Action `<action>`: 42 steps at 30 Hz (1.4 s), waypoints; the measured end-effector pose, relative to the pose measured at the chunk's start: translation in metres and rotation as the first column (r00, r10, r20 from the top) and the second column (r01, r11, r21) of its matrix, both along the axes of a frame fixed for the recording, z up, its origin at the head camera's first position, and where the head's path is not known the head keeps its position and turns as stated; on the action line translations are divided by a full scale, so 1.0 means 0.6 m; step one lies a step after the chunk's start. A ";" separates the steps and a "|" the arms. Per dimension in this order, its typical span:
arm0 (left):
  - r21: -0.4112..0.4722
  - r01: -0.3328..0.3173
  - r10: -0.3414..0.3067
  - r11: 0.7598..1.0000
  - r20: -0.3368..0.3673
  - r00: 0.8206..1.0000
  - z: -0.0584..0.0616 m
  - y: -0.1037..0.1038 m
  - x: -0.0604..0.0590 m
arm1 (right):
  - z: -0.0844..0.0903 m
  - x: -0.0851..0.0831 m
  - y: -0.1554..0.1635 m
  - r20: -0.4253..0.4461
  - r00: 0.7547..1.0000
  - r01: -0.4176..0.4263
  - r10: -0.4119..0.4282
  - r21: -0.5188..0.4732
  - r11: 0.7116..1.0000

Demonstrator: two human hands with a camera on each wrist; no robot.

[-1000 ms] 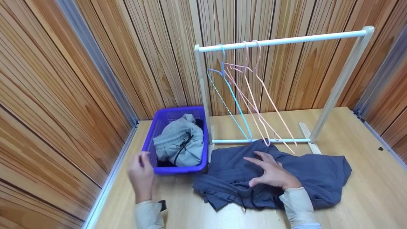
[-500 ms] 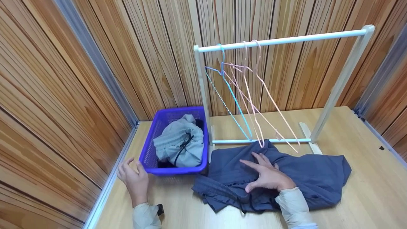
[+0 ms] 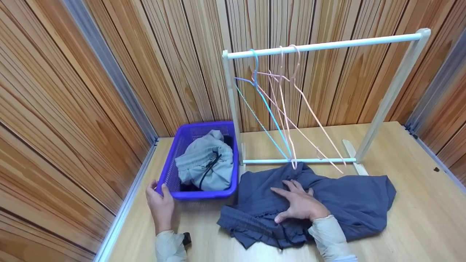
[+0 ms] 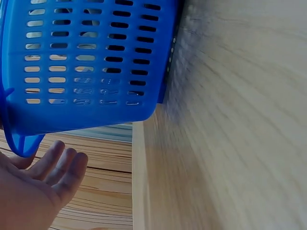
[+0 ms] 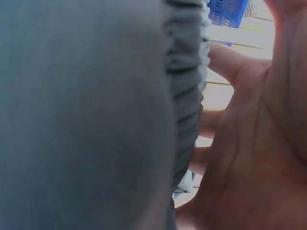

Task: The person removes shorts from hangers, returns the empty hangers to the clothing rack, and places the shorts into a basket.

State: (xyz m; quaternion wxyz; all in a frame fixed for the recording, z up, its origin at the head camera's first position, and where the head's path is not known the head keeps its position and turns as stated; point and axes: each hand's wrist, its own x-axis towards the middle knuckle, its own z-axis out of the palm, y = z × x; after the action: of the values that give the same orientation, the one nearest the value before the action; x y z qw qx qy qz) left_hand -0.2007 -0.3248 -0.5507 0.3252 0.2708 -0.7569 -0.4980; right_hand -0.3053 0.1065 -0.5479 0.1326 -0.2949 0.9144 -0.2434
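My left hand [image 3: 159,205] is at the near left corner of a purple-blue slotted basket [image 3: 204,195], thumb against the rim. In the left wrist view its fingers [image 4: 57,165] are straight beside the basket wall [image 4: 86,62]. A crumpled grey garment with a black cord [image 3: 205,163] fills the basket. My right hand [image 3: 296,203] lies flat, fingers spread, on a dark blue garment [image 3: 349,203] spread over the wooden tabletop. The right wrist view shows the palm [image 5: 259,143] against that garment's gathered waistband [image 5: 184,96].
A white clothes rack [image 3: 320,45] stands behind the garment, its bottom bar [image 3: 320,160] at the cloth's far edge. A blue hanger [image 3: 269,116] and pink hangers [image 3: 309,109] dangle from the top rail. Wood-panelled walls enclose the table on three sides.
My left hand swung out to the left of the basket, then came back to its near left corner. The right hand slid slightly nearer on the blue garment. The hangers swung.
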 end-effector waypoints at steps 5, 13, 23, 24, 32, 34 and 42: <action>-0.003 -0.001 0.001 1.000 0.001 1.000 -0.001 0.000 -0.003 | -0.003 0.003 -0.010 -0.063 0.998 0.020 -0.017 0.049 0.999; 0.002 -0.007 0.007 1.000 -0.007 1.000 -0.008 0.000 -0.004 | -0.003 0.011 -0.019 -0.112 0.993 0.048 -0.044 0.031 0.998; 0.022 0.016 -0.016 1.000 0.002 1.000 -0.005 0.000 -0.004 | 0.002 0.016 -0.024 -0.011 0.999 0.045 -0.045 0.033 0.998; 0.024 0.018 -0.018 1.000 0.003 1.000 -0.005 0.000 -0.004 | 0.003 0.016 -0.025 -0.003 0.999 0.045 -0.045 0.033 0.998; 0.025 0.024 -0.024 0.999 0.004 1.000 -0.007 0.000 -0.004 | 0.005 0.018 -0.028 0.037 0.998 0.040 -0.041 0.035 0.999; 0.020 0.020 -0.020 1.000 0.001 1.000 -0.007 0.000 -0.005 | 0.004 0.016 -0.028 0.026 0.999 0.025 -0.025 0.023 0.999; 0.032 0.023 -0.023 0.999 0.007 1.000 -0.005 -0.001 -0.005 | -0.005 0.002 -0.019 -0.032 0.994 -0.105 0.102 -0.122 0.987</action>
State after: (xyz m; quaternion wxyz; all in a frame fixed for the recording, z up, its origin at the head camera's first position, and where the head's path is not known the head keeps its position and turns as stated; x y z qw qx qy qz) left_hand -0.2035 -0.3252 -0.5535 0.3124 0.2692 -0.7532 -0.5126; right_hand -0.3038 0.0952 -0.5509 0.1149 -0.3528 0.8827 -0.2885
